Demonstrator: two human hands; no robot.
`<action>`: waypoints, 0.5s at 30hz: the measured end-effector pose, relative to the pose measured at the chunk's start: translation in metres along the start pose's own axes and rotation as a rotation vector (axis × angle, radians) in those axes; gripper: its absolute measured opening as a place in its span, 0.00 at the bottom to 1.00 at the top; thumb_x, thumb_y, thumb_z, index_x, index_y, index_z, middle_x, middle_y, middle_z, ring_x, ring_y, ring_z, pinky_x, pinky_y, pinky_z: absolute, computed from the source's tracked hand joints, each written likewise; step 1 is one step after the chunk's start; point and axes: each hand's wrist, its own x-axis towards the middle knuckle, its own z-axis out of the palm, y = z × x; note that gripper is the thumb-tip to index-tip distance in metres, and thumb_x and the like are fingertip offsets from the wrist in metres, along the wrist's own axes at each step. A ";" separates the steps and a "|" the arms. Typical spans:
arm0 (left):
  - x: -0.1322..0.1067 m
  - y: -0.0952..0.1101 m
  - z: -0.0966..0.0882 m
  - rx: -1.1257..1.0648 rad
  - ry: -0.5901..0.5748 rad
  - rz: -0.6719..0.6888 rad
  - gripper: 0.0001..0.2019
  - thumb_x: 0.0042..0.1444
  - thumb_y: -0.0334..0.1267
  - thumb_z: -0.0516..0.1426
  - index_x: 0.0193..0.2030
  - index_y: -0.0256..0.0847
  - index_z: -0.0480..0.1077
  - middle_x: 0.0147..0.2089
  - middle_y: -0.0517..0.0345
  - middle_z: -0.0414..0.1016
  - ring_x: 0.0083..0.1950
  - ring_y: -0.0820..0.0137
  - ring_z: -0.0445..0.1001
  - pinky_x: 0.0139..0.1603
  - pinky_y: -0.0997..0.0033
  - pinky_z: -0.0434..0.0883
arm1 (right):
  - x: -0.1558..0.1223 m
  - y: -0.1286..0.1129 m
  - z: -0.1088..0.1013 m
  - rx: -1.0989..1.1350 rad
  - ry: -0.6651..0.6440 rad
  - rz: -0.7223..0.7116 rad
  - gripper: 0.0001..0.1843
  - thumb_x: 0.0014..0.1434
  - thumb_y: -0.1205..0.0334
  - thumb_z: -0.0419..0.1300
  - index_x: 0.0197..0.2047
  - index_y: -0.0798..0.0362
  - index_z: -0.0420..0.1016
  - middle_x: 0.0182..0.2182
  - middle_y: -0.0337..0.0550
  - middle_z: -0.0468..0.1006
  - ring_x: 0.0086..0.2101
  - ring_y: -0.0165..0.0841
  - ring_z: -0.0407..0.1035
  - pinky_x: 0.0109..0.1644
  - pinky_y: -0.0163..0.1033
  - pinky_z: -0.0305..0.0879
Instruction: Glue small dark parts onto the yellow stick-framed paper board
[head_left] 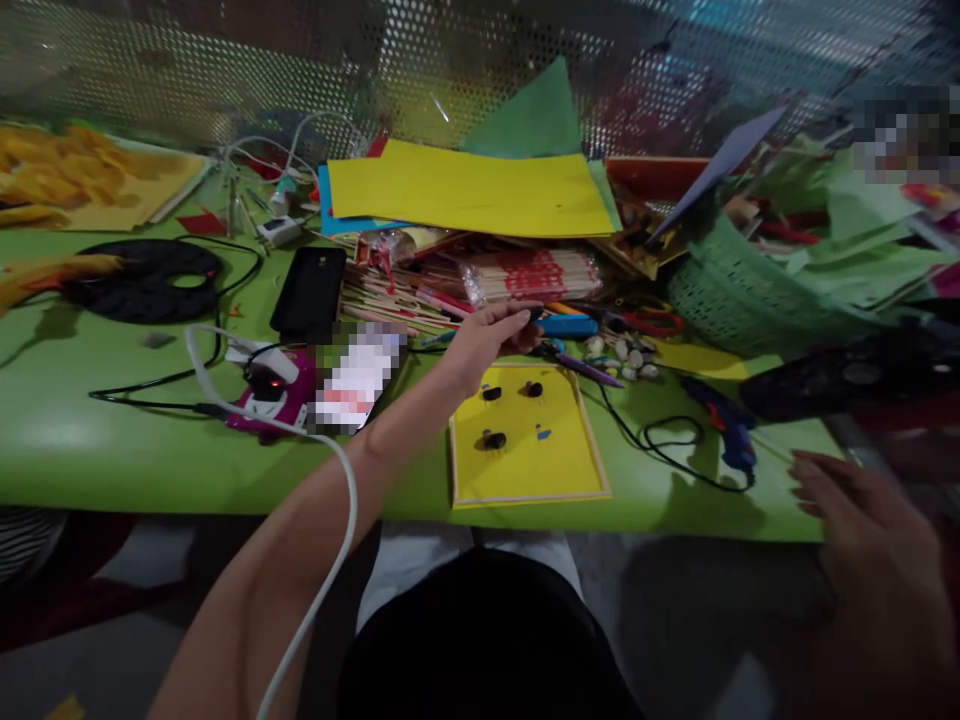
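My left hand (504, 328) reaches over the far edge of a yellow square board (517, 480) with a pale stick border. Its fingertips are closed on a small black piece (535, 313), whose exact kind I cannot make out. On the board sit three small black pieces, one of them a dark rounded lump (495, 440), and a bare blue mark (544, 433). My right hand (874, 505), blurred, is at the right edge of the table with fingers loosely stretched. Just left of its fingertips lies a blue glue gun (735, 440) with a pale glue stick protruding.
A magenta power socket (277, 400) with cables and a phone (356, 380) lie left of my forearm. A white cable crosses my arm. Behind are a black phone (309, 290), yellow sheets (472, 190), sticks, pebbles (626, 355), and a green basket (727, 290) of paper scraps. Another person's hand (67, 270) shows at left.
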 end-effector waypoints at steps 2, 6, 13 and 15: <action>0.000 0.000 0.000 -0.002 0.010 -0.002 0.07 0.58 0.32 0.58 0.43 0.37 0.74 0.31 0.57 0.79 0.30 0.75 0.76 0.39 0.71 0.72 | 0.006 0.011 0.015 0.061 -0.060 0.086 0.21 0.47 0.41 0.64 0.39 0.45 0.75 0.31 0.47 0.73 0.28 0.40 0.66 0.33 0.49 0.61; -0.002 0.003 0.002 0.012 0.041 -0.008 0.06 0.57 0.31 0.58 0.42 0.36 0.71 0.32 0.55 0.80 0.28 0.75 0.76 0.38 0.73 0.73 | 0.016 0.019 0.039 0.077 -0.118 0.090 0.28 0.46 0.42 0.66 0.46 0.49 0.70 0.28 0.40 0.72 0.26 0.36 0.66 0.30 0.43 0.59; -0.002 0.005 0.003 0.040 0.016 -0.044 0.10 0.54 0.34 0.61 0.43 0.37 0.70 0.34 0.54 0.81 0.28 0.75 0.76 0.35 0.75 0.74 | 0.024 0.016 0.057 0.227 -0.052 0.117 0.30 0.40 0.57 0.69 0.47 0.49 0.66 0.19 0.26 0.67 0.17 0.28 0.60 0.22 0.34 0.55; -0.001 0.004 0.001 0.063 0.008 -0.056 0.11 0.53 0.35 0.61 0.43 0.38 0.70 0.35 0.54 0.80 0.29 0.75 0.76 0.35 0.74 0.74 | 0.024 0.015 0.057 0.297 -0.041 0.150 0.26 0.42 0.58 0.67 0.45 0.49 0.66 0.19 0.27 0.68 0.16 0.27 0.61 0.20 0.33 0.56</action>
